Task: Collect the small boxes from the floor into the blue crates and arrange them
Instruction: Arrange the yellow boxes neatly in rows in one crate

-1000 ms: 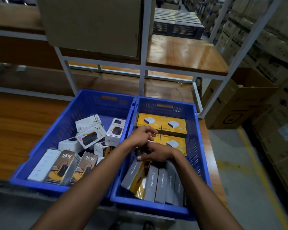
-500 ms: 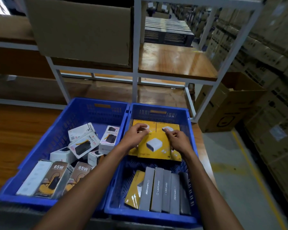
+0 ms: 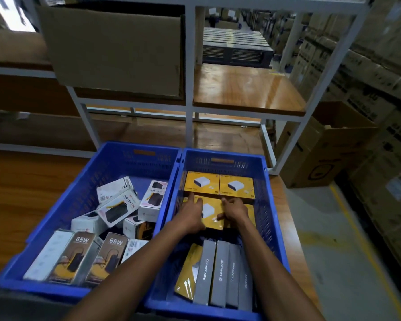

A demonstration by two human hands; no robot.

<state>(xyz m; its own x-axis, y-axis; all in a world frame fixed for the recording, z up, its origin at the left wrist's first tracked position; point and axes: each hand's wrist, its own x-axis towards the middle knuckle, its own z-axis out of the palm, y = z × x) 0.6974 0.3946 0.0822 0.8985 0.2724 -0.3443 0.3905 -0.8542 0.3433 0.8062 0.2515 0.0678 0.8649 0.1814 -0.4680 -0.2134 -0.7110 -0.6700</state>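
In the right blue crate, both hands work on a yellow box that lies flat in the second row, just in front of two more yellow boxes set side by side against the far wall. The left hand lies over the box's left part with its fingers stretched almost straight, the index finger reaching forward to the seam where this box meets the back row; it presses on the top face and does not curl round anything. The right hand rests on the right part of the same box, fingers loosely bent and spread, the thumb turned inward toward the left hand; whether it pinches an edge or only pushes on the surface cannot be told. Another yellow box shows partly under the right wrist, beside the first. Nearer the camera in the same crate, a row of grey boxes stands on edge, packed touching, with one yellow box leaning at their left end. The left blue crate, touching the right one, holds a loose jumble of white boxes and two brown boxes marked 65W at its near side. Both crates sit on a wooden shelf.
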